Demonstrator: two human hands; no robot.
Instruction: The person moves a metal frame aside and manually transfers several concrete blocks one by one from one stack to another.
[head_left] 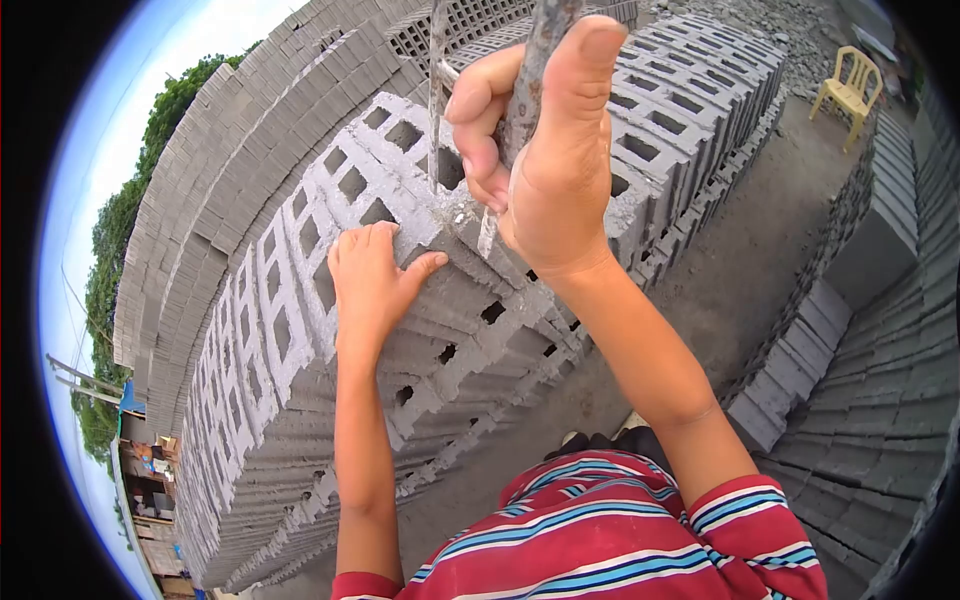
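My right hand [550,150] is raised over the block stack, fingers curled round a rough, grey-crusted metal rod [526,92], thumb pointing up along it. A thinner whitish bar [435,110] stands upright just left of that hand, its lower end at the top of the blocks. My left hand [372,280] rests on the near upper edge of a grey hollow concrete block [440,275], with thumb and fingers apart. The stacked blocks [270,290] show square holes on their top faces.
More block stacks [240,150] rise behind on the left, and others [885,200] line the right side. A yellow plastic chair [850,92] stands at the upper right on a dirt path [735,240]. Rubble [745,30] lies at the back. A shed [150,500] shows at lower left.
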